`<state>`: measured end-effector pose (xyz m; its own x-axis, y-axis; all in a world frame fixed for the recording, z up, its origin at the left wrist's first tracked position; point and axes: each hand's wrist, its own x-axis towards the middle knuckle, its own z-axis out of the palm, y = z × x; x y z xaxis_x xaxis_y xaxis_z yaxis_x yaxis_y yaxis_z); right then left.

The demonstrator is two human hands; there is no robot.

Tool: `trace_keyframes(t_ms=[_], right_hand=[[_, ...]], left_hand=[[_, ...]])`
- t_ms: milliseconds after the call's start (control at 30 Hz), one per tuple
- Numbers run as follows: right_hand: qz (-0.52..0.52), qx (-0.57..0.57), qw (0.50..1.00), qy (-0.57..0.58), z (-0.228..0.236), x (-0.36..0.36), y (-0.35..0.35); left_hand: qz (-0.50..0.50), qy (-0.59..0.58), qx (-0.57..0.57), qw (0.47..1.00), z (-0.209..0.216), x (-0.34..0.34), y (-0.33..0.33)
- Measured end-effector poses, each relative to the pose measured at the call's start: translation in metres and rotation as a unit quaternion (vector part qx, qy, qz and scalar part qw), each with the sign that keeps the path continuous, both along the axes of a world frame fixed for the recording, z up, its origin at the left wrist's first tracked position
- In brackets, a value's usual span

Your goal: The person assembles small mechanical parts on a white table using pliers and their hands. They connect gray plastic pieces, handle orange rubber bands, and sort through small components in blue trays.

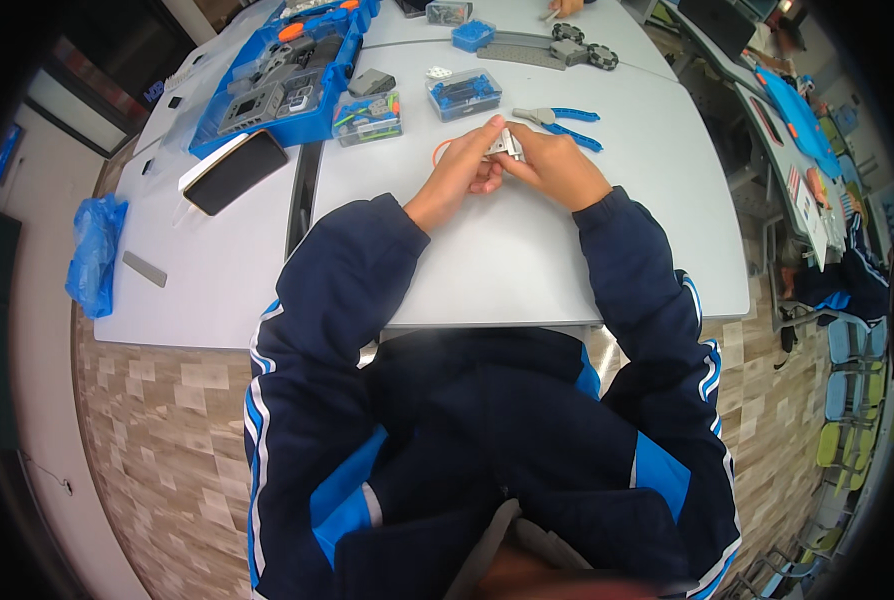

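Between my two hands, over the white table (487,260), is a small white-grey plastic building piece (507,147) with holes. My left hand (459,178) is closed around its left side, and my right hand (557,165) grips it from the right. Fingers cover much of the piece. A thin orange loop (436,150) shows beside my left hand. Just beyond my right hand lie blue-handled pliers (572,114), their handles spread. A clear box of blue parts (464,95) stands beyond my hands, with a clear box of coloured parts (367,118) to its left.
An open blue case (339,70) of grey parts stands at the far left, behind a dark phone (237,172). A grey strip (144,268) and a blue bag (97,255) lie further left. A wheeled grey assembly (569,50) sits at the back, near another person's hand (567,7).
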<state>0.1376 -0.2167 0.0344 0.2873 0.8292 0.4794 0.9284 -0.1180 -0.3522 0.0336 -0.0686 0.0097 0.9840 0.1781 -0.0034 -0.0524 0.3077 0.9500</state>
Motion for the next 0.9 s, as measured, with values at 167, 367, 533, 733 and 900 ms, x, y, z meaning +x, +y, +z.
trace_keyframes(t_ms=[167, 367, 533, 733, 900], right_hand=[[-0.001, 0.019, 0.999, -0.033, -0.008, -0.006, 0.005], [0.053, -0.010, 0.998, 0.037, 0.010, 0.001, -0.003], [0.099, -0.060, 0.988, 0.103, 0.021, 0.011, -0.014], [0.101, -0.091, 0.978, 0.161, 0.021, 0.015, -0.022], [0.079, -0.049, 0.986, 0.140, 0.019, 0.016, -0.018]], left_hand=[[0.043, 0.007, 0.037, 0.998, 0.002, -0.002, -0.003], [-0.051, 0.001, -0.070, 0.996, 0.015, -0.009, -0.002], [-0.082, 0.027, -0.071, 0.994, 0.024, -0.013, -0.007], [-0.102, 0.030, -0.079, 0.991, 0.025, -0.022, -0.014], [-0.084, 0.022, -0.057, 0.995, 0.027, -0.015, -0.009]])
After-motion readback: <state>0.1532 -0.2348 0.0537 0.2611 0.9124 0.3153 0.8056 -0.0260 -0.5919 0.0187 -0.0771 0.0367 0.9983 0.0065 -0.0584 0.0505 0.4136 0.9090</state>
